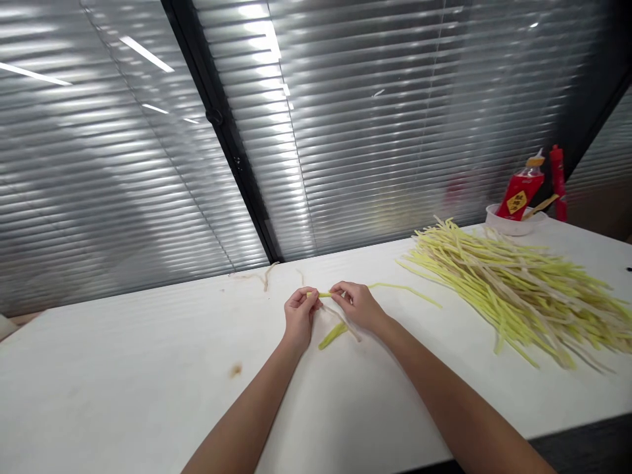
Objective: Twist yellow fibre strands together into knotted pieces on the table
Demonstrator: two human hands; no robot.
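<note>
Forearms converge; left hand (299,317), right hand (356,304) both pinching yellow stem (323,295) above table (148,368).

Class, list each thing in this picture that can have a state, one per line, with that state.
Left hand: pinching one end of the thin yellow-green stalk.
Right hand: pinching the same stalk.
Big pile of yellow-green stalks: lying loose on the white table.
Red squeeze bottle: leaning in the white bowl.
Short stalk piece: lying on the table.
</note>
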